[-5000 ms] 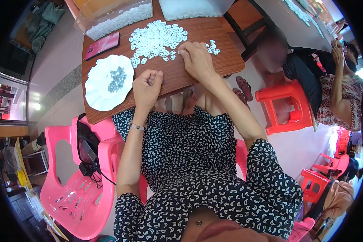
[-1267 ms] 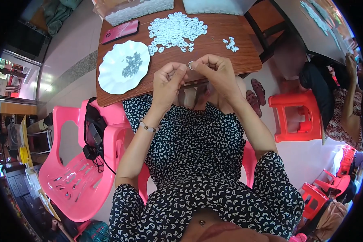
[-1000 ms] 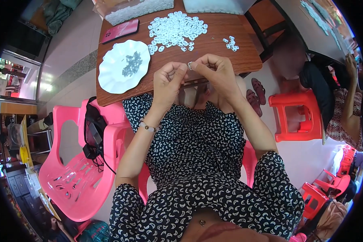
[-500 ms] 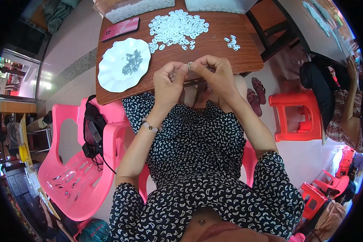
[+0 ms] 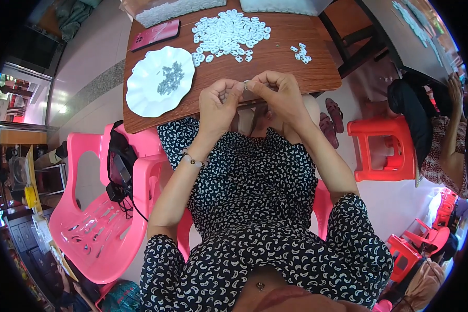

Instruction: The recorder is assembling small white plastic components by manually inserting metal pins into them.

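Observation:
My left hand [image 5: 219, 104] and my right hand [image 5: 278, 98] meet above the near edge of the brown table [image 5: 213, 78]. Their thumbs and forefingers pinch a small white plastic piece [image 5: 246, 85] between them; much of it is hidden by the fingertips. Left of my hands sits a white scalloped plate [image 5: 145, 96] with a heap of tiny grey metal parts [image 5: 171, 78] on it. Beyond my hands lies a big pile of white oval pieces with holes [image 5: 229, 34]. A smaller group of similar pieces [image 5: 300, 53] is at the right.
A pink phone [image 5: 156, 35] lies behind the plate. Containers of white pieces [image 5: 179, 11] stand at the far edge. To my left is a pink chair [image 5: 99, 229] with a black bag [image 5: 122, 161]; a red stool [image 5: 382, 148] and another person's arm [image 5: 455, 114] are at the right.
Both hands hold nearly the same pinch on the small white piece. The view has shifted very slightly; nothing else has visibly moved.

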`<state>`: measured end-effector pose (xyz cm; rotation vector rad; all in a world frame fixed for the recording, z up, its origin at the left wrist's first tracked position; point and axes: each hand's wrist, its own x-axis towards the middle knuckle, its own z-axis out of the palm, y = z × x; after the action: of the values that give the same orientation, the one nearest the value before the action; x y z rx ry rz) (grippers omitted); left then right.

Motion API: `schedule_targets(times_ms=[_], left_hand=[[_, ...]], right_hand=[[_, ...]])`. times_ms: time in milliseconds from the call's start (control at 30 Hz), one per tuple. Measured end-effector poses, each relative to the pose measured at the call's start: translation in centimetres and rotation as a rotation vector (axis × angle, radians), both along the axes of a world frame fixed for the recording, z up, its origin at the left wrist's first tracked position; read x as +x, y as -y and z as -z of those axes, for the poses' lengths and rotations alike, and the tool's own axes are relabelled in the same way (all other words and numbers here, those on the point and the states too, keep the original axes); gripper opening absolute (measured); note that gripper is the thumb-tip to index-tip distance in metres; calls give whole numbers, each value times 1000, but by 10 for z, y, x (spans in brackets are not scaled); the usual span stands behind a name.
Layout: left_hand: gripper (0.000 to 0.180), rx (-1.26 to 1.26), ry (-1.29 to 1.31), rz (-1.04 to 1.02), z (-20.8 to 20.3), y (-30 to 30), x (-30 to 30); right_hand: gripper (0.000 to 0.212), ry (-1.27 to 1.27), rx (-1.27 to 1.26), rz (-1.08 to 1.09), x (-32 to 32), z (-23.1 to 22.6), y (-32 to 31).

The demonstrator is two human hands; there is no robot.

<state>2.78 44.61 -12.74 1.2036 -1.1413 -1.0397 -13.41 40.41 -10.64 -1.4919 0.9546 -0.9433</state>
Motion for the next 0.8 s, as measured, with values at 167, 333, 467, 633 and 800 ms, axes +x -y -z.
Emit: schedule_targets(times_ms=[167,333,467,633,800], left_hand=[[19,26,-89,42,1,1,0],[32,58,-175,62,3,2,1],[34,94,-210,51,1,1,4],[30,114,-189,31,0,0,4],[25,114,-210,25,-1,0,2]], right_hand=[[23,75,11,14,0,6,3],[23,66,14,19,-1,3,3],[23,45,31,29,-1,7,5],[23,84,34,29,0,10,6],[24,103,17,20,0,12,7]])
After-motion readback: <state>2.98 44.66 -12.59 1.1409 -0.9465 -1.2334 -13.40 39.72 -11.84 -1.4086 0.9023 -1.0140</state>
